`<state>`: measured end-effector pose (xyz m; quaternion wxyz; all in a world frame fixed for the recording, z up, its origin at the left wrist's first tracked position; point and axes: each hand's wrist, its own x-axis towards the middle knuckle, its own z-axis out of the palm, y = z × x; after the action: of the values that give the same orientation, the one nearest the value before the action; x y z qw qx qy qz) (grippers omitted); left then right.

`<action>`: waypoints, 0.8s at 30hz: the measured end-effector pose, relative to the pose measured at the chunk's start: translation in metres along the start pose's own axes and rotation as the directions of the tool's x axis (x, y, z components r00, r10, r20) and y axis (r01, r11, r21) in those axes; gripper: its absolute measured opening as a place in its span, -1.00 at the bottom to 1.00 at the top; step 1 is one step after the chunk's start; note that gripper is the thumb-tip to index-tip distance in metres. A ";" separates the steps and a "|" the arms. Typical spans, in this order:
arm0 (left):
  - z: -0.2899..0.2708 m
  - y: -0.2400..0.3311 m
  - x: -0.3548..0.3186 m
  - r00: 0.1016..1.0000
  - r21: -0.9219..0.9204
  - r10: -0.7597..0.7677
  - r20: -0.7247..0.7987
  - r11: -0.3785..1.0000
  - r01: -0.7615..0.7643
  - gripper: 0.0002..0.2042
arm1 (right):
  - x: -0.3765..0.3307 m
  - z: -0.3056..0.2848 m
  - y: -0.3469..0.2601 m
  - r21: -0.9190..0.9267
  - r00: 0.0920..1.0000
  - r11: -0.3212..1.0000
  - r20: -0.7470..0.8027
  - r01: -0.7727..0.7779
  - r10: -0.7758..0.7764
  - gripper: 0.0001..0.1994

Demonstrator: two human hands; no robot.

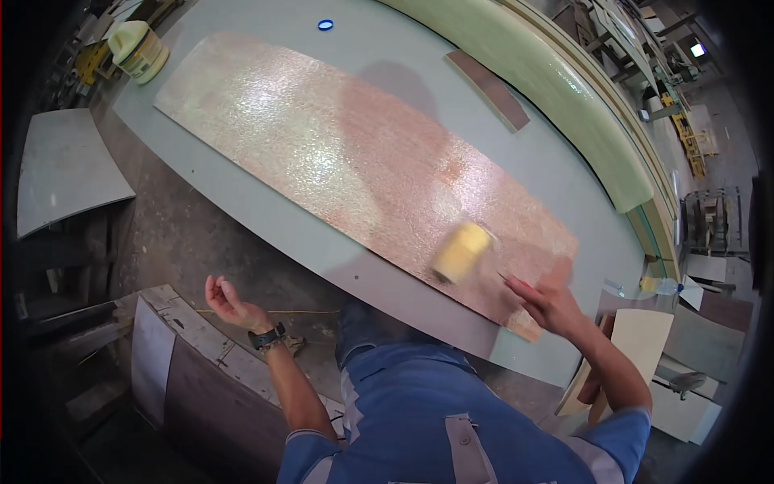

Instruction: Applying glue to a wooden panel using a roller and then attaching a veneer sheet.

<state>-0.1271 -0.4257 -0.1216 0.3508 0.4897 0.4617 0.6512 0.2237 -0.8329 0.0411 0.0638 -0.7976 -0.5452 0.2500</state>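
My right hand is closed round the red handle of a paint roller. The yellow roller sleeve, smeared by motion, is over the near right part of a long wooden panel. A wet, glossy coat shines across the panel, which lies slantwise on a grey tabletop. Off the table's near edge, my left hand hangs in the air with its fingers loosely curled apart and nothing in it. A dark watch sits on that wrist.
A pale jug stands at the table's far left corner, and a blue ring-shaped cap lies behind the panel. A brown strip lies near a long curved, pale green piece. A clear bottle is at right; stacked boards stand lower left.
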 end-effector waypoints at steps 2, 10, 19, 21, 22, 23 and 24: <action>0.012 0.009 -0.003 1.000 0.035 -0.021 -0.005 0.999 0.021 -0.64 | 0.081 -0.011 -0.035 -0.049 0.998 0.998 0.058 -0.029 0.032 -0.49; 0.008 0.019 -0.002 0.996 0.022 0.069 0.062 0.997 -0.070 -0.63 | 0.181 -0.064 0.037 -0.132 0.997 0.989 -0.027 -0.071 0.068 -0.56; 0.014 0.028 -0.020 1.000 0.105 0.010 -0.025 0.994 -0.008 -0.67 | 0.133 -0.056 0.049 -0.165 0.991 0.980 -0.090 -0.111 0.097 -0.50; 0.039 0.028 -0.028 0.996 -0.017 0.050 0.072 0.999 -0.049 -0.66 | 0.174 -0.064 0.042 -0.160 0.995 0.986 -0.092 -0.049 0.034 -0.52; 0.045 0.033 -0.029 0.989 -0.025 0.099 0.109 0.995 -0.097 -0.66 | 0.176 -0.067 0.048 -0.171 0.998 0.984 -0.033 -0.050 0.045 -0.53; 0.047 0.040 -0.031 0.985 -0.022 0.122 0.120 0.992 -0.121 -0.66 | 0.155 -0.063 0.058 -0.163 0.996 0.983 -0.032 -0.084 0.080 -0.53; 0.050 0.050 -0.032 0.981 -0.020 0.149 0.126 0.989 -0.148 -0.65 | 0.128 -0.064 0.074 -0.172 0.996 0.982 -0.030 -0.082 0.078 -0.52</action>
<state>-0.0704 -0.4585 -0.0794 0.3325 0.5613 0.3970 0.6456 0.3515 -0.7364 0.0266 -0.0095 -0.8243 -0.5314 0.1950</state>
